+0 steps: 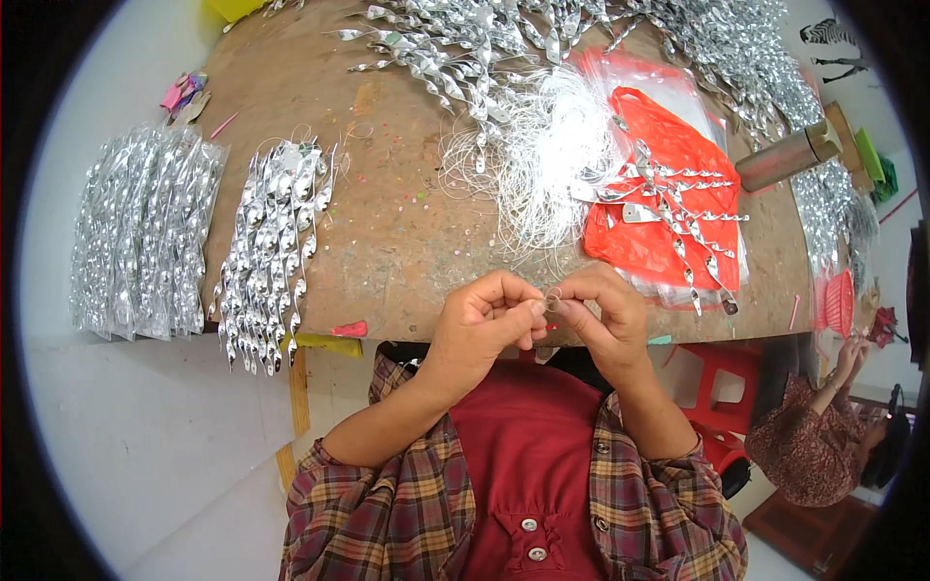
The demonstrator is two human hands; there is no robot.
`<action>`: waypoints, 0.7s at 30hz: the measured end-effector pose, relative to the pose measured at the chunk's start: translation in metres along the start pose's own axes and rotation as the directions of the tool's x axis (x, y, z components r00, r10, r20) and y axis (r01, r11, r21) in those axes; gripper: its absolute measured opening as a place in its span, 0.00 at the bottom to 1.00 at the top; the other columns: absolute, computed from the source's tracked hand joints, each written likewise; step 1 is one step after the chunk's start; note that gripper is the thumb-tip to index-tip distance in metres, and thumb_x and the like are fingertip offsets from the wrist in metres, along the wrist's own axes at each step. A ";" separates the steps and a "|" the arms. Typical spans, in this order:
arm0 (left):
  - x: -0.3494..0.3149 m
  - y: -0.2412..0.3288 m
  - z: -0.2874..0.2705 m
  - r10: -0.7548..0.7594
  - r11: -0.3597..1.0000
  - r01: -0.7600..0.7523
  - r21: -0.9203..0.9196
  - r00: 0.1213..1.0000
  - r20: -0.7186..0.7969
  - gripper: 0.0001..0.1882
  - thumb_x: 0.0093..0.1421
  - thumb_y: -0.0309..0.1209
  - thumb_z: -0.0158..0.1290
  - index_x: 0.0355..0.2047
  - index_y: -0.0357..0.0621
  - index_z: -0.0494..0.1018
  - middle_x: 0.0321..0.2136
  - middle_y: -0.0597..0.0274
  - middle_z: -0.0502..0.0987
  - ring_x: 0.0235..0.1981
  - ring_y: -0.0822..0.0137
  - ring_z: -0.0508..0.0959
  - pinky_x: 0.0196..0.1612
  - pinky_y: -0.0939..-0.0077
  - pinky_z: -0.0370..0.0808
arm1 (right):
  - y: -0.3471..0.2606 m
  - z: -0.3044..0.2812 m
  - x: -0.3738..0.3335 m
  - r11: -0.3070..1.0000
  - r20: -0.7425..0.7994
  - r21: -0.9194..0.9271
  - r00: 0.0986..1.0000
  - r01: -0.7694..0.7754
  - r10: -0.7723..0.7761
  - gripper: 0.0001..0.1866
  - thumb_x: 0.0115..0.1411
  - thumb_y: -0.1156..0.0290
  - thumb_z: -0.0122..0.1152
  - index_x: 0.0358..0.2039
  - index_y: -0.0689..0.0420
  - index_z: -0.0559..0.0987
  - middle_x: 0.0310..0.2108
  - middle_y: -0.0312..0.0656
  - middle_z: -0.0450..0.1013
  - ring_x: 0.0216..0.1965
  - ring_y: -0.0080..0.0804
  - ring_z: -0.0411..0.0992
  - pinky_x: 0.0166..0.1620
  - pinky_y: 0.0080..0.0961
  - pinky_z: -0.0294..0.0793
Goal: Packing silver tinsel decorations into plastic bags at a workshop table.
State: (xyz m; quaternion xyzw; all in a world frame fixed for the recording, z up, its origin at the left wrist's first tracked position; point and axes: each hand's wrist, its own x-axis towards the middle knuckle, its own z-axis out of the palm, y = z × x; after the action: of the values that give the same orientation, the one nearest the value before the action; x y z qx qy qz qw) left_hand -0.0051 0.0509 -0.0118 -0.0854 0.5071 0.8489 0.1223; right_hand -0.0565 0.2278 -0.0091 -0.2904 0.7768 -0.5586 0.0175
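Both hands raised at the near table edge, fingertips meeting. Left hand [481, 324] curled nearly closed, thumb and forefinger pinched on a thin clear thread loop [553, 299]; right hand [601, 315] likewise pinched on the same loop from the 3 o'clock side. Loop tiny, partly hidden by the fingers.

Around, on the worn brown table [387, 232]: at 12 o'clock from the hands, a tangled heap of white thread [547, 160]; at 1 o'clock, an orange plastic bag [668, 184] with a few silver spiral ornaments [678, 208] lying on it, too entangled to count. At 2 o'clock, one metal cylinder [790, 155] on its side. At 9 to 10 o'clock, a fanned bundle of silver spirals [271, 252] hanging over the edge; farther out at 9 o'clock, clear packets of spirals [140, 232], overlapping, number unclear. At 12 o'clock, far side, a loose pile of more spirals [581, 29].

Pale floor below. At 4 o'clock, one red plastic stool [722, 387] and another person [823, 426] seated.
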 end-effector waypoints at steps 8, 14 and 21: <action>0.001 0.002 -0.002 -0.060 0.984 0.060 -0.171 0.998 0.005 0.05 0.60 0.25 0.52 0.35 0.37 0.72 0.24 0.63 0.75 0.21 0.78 0.72 0.34 0.80 0.77 | 0.006 0.003 0.003 0.990 -0.090 0.077 0.988 -0.117 0.124 0.04 0.54 0.77 0.60 0.32 0.60 0.79 0.27 0.38 0.74 0.29 0.29 0.70 0.36 0.24 0.67; 0.001 0.005 -0.002 -0.082 0.978 0.085 -0.191 0.996 0.022 0.05 0.60 0.26 0.52 0.35 0.37 0.72 0.24 0.63 0.75 0.21 0.79 0.72 0.34 0.80 0.77 | 0.010 0.006 0.004 0.999 -0.034 -0.035 0.999 -0.024 0.023 0.05 0.53 0.77 0.61 0.32 0.59 0.79 0.28 0.39 0.74 0.30 0.32 0.71 0.35 0.26 0.67; 0.001 0.000 -0.005 -0.025 0.985 0.030 -0.172 0.999 0.033 0.05 0.62 0.26 0.51 0.36 0.36 0.72 0.26 0.63 0.76 0.24 0.78 0.74 0.33 0.83 0.75 | 0.008 0.006 -0.001 1.000 -0.012 0.014 1.000 -0.018 0.019 0.06 0.54 0.76 0.59 0.34 0.59 0.79 0.27 0.39 0.74 0.30 0.31 0.70 0.35 0.25 0.67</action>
State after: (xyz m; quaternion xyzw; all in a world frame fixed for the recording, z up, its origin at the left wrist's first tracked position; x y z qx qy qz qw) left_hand -0.0055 0.0463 -0.0146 -0.0895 0.4285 0.8891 0.1340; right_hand -0.0572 0.2248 -0.0183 -0.2796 0.7757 -0.5654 0.0198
